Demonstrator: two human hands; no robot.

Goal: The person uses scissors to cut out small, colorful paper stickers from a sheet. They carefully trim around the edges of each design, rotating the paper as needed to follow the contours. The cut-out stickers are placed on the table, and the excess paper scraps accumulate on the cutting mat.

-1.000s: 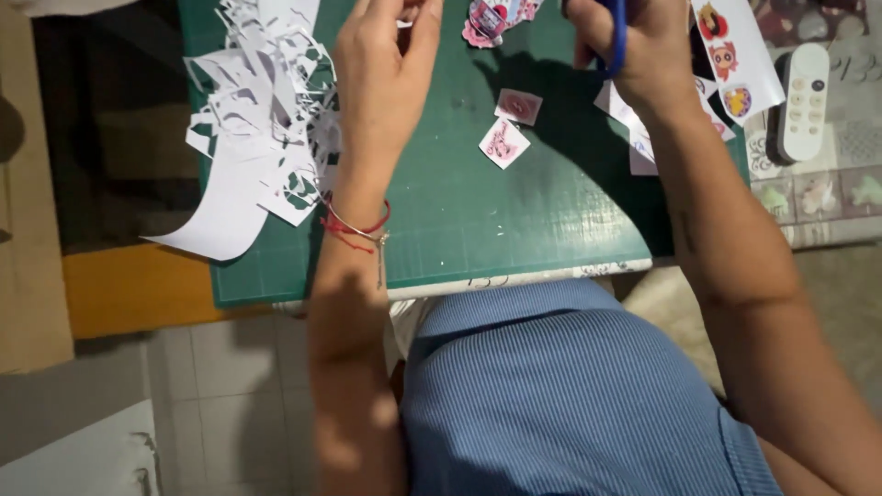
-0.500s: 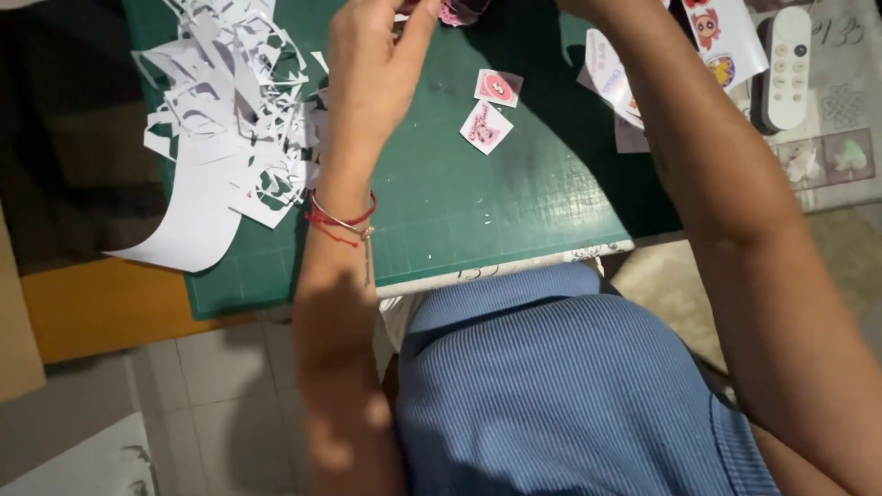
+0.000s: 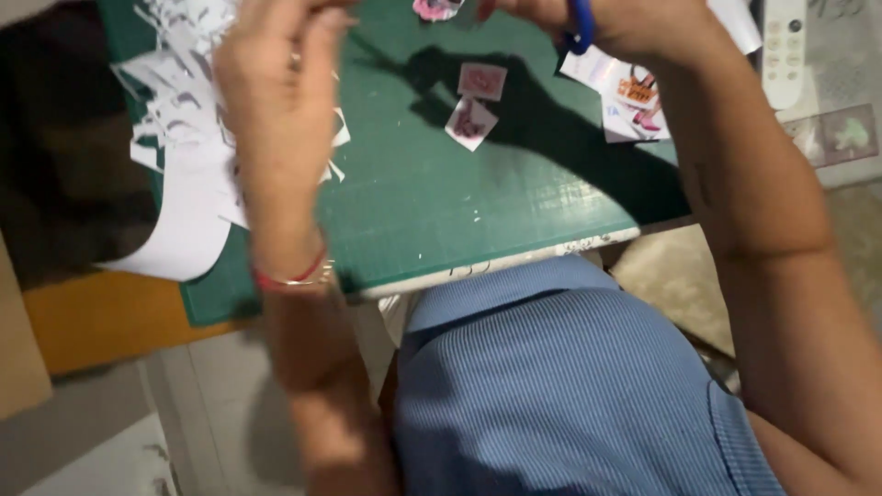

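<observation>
A green cutting mat (image 3: 478, 202) is lying on the desk (image 3: 101, 317), its near edge hanging just above the person's lap in a blue ribbed shirt (image 3: 560, 386). A pile of white paper scraps (image 3: 179, 156) is covering the mat's left part, with one long curled strip spilling off the mat's left edge onto the desk.

The left hand (image 3: 276, 101) is hovering over the mat just right of the scraps, back toward the camera, fingers bunched together and pointing up toward the top edge; what the fingertips are pinching is cut off by the frame, so it cannot be told. A red bracelet (image 3: 292, 276) is sitting on that wrist.

The right hand (image 3: 625, 23) is working at the top edge, curled shut around the blue handle of scissors (image 3: 579, 28), with a finger through the loop; the blades are out of view. Between the two hands, at the very top, a small pink cutout (image 3: 436, 9) is showing, partly cropped.

A printed sticker sheet (image 3: 629, 92) is lying on the mat just under the right forearm. Two small pink stickers (image 3: 476, 101) are lying near the mat's middle, touching at a corner, apart from both hands. A white remote (image 3: 785, 50) is resting off the mat at the far right.
</observation>
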